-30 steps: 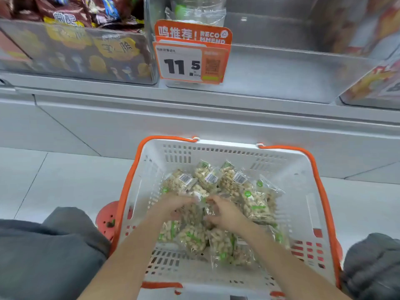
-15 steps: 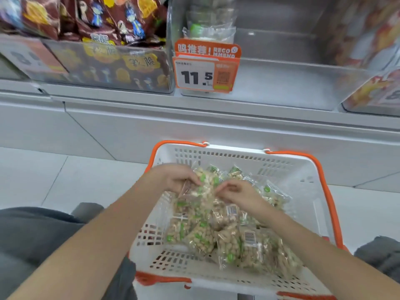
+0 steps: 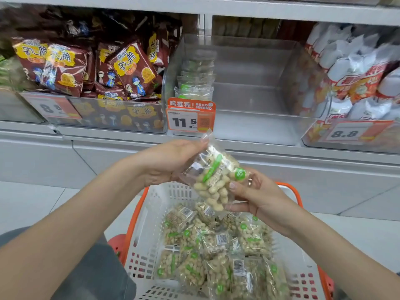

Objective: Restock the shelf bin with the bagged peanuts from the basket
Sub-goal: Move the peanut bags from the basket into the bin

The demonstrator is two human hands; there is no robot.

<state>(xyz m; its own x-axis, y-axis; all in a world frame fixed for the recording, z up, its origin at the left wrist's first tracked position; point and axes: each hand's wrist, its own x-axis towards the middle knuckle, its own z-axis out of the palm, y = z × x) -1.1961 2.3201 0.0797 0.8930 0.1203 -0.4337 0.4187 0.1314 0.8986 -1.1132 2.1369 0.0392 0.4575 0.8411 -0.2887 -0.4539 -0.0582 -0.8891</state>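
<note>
Shelving's clear bin (image 3: 249, 126) holds few packs; both hands, left hand (image 3: 166, 163) and right hand (image 3: 257, 198), now grip a peanut bag (image 3: 213, 176) lifted above the basket (image 3: 147, 241) of bags.

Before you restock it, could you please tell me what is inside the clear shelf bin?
The clear shelf bin holds a short stack of peanut bags against its left wall. The orange price tag covers the stack's bottom.

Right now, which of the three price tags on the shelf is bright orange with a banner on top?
The middle price tag, reading 11.5, on the nearly empty clear bin. The 8.8 tag and left tag lack banners.
</note>
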